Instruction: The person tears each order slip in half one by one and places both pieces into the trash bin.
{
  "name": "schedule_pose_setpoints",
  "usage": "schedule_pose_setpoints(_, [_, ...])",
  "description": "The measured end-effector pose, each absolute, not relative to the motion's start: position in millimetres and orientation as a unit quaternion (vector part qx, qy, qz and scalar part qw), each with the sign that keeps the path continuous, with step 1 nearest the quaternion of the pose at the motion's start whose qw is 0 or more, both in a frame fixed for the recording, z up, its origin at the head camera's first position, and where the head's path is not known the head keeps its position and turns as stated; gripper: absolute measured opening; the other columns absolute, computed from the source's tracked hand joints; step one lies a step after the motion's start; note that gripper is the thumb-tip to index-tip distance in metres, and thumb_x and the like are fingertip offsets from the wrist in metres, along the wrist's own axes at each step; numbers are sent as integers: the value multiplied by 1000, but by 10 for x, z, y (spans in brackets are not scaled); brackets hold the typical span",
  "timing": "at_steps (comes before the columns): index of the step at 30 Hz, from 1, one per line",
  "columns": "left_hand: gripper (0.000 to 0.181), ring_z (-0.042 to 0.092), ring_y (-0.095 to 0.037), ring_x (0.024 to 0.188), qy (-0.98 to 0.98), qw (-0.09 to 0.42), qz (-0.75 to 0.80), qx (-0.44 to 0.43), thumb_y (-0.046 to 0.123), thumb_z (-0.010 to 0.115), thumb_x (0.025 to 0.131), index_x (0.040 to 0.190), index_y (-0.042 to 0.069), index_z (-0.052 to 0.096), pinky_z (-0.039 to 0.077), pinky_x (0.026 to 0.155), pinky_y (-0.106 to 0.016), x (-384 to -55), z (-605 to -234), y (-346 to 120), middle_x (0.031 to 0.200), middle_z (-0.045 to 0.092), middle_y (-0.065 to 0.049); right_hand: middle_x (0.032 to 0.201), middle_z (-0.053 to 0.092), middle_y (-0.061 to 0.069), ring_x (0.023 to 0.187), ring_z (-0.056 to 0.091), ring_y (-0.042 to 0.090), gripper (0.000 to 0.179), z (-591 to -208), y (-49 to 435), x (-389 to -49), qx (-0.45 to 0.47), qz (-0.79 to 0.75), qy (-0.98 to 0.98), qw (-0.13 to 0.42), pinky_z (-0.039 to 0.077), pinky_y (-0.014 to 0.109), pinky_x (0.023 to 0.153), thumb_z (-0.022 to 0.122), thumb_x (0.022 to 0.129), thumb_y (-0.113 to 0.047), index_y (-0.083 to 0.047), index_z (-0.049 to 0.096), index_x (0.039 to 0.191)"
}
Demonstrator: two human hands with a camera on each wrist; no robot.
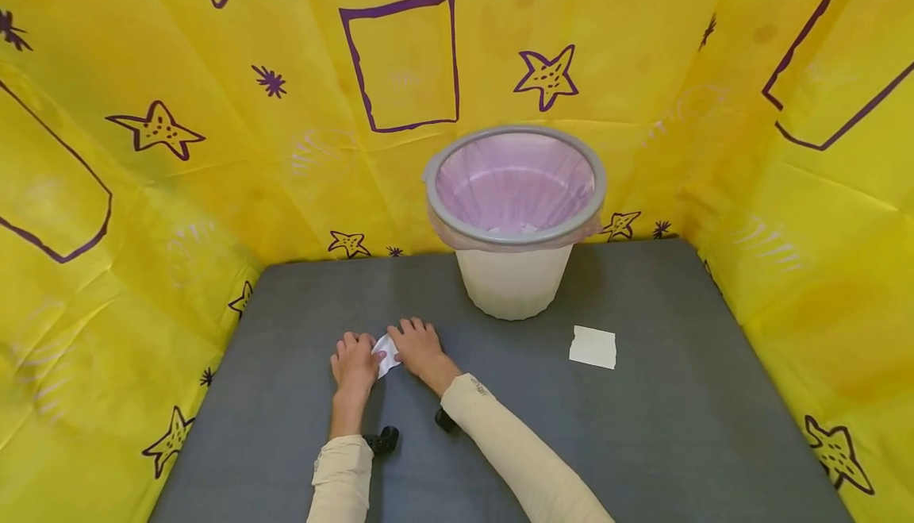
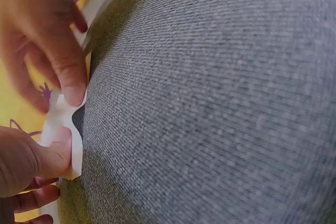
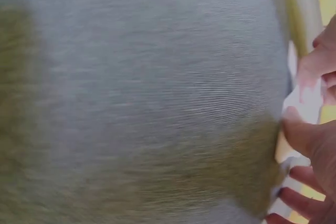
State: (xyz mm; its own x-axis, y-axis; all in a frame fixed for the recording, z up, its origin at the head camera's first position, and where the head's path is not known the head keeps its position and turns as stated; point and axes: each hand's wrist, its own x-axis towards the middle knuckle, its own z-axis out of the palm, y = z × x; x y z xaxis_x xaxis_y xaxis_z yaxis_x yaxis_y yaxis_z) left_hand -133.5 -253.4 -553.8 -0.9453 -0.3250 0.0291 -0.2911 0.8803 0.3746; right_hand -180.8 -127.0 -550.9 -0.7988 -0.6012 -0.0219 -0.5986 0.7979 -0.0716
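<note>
A small piece of white paper [image 1: 386, 356] is stretched between both hands, low over the grey surface. My left hand [image 1: 355, 362] pinches its left side, with the thumb on the near face, as the left wrist view shows. On the other side my right hand [image 1: 419, 348] grips the paper between thumb and fingers. In the left wrist view the paper [image 2: 77, 156] bends between the two thumbs. The right wrist view is blurred, with the right thumb [image 3: 300, 134] pressed on the paper.
A white bin [image 1: 512, 281] with a grey rim and a pinkish liner stands at the back, white scraps [image 1: 528, 228] inside. To the right, another white paper piece [image 1: 593, 347] lies flat on the grey cloth [image 1: 678, 428]. Yellow patterned sheets [image 1: 400, 174] enclose the back and sides.
</note>
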Motion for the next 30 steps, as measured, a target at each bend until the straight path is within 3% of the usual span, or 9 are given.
schedule_pose_setpoints(4, [25,53,-42,104,-972,55,-191,128,16,70,86,104,1,61,42,84,-56,-1360,-5551,-2487,108,57,-21,133,56,-2,121,54,19,50,-5450,-1256,-1878,-332,-43,941,50,50,36,93,67,90,-35,-27,49,137])
schedule_pose_setpoints(10, [17,64,-39,91,-965,40,-247,78,15,68,89,99,3,65,49,75,-53,-1365,-5516,-2375,97,68,-17,104,65,0,97,62,17,14,-5418,-1102,-1982,-346,-124,929,46,53,27,78,64,93,-22,-17,66,107])
schedule_pose_setpoints(16, [15,65,-34,85,-958,66,-278,23,13,67,89,98,2,67,51,74,-49,-1316,-5439,-2143,96,70,-16,91,68,3,84,64,17,8,-5379,-746,-1964,-332,-234,913,48,52,28,73,62,94,-17,-12,67,93])
schedule_pose_setpoints(21, [7,64,-20,73,-962,102,-252,-36,16,67,91,90,10,71,50,62,-37,-1273,-5343,-1887,84,69,-3,87,63,2,80,60,18,9,-5226,-291,-1906,-413,-174,894,-26,50,27,71,59,96,-14,-12,64,89])
schedule_pose_setpoints(25, [7,63,-16,70,-946,166,-261,-101,16,68,90,86,12,72,51,62,-32,-1304,-5202,-1681,80,67,0,85,60,4,78,58,19,9,-5058,31,-1879,-451,-169,869,-113,49,28,72,59,95,-12,-10,65,89])
schedule_pose_setpoints(30, [5,61,-13,71,-917,225,-283,-166,12,68,90,87,11,72,51,64,-29,-1358,-4984,-1434,81,66,0,84,63,5,77,58,17,10,-4830,382,-1825,-423,-282,854,-109,49,27,73,59,95,-10,-6,66,90])
